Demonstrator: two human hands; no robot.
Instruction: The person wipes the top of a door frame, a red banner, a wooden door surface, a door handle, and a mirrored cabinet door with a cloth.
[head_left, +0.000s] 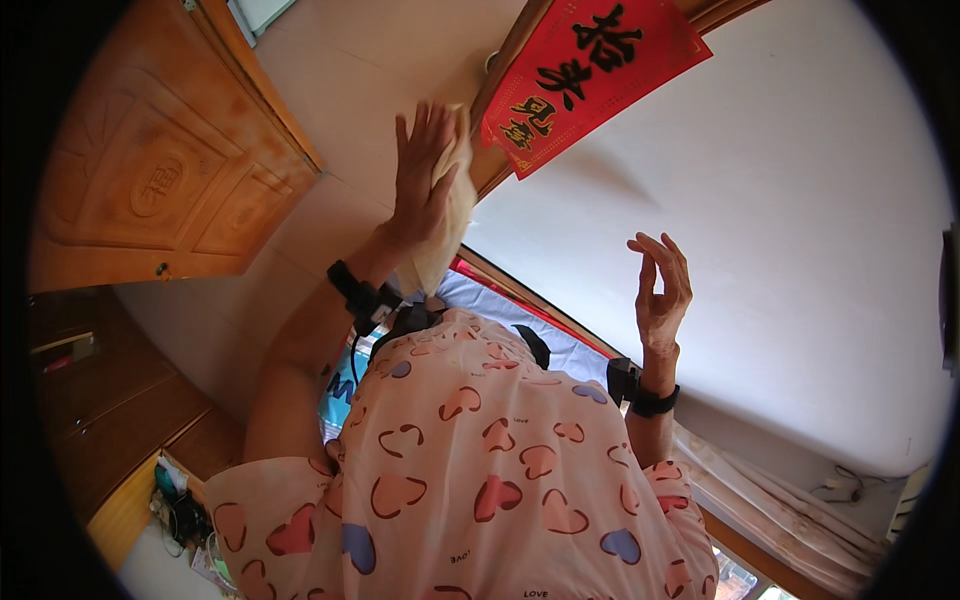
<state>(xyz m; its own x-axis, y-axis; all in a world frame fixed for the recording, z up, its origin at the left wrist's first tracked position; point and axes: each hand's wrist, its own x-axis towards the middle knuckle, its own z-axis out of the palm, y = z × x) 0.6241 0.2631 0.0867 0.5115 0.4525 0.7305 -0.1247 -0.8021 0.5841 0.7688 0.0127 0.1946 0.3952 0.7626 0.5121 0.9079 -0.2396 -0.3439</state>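
Note:
My left hand (420, 176) is raised, its back towards me, with the fingers straight and the thumb apart. Under its palm and thumb lies a cream cloth (455, 202), which hangs down past the wrist. Just right of the cloth runs a brown wooden frame (491, 165); whether the cloth touches it I cannot tell. A red paper banner (570, 82) with black and gold characters is above and to the right of this hand. My right hand (664, 289) is lifted in front of the white wall (787, 187), fingers bent and holding nothing. Both wrists wear black strapped devices.
A carved wooden door (165, 172) stands at the left, above a dark brown cabinet (112, 390). Light blue bedding (495, 315) shows beyond my shirt. Pale curtains (780, 495) hang at lower right. Small items (180, 502) clutter a surface at lower left.

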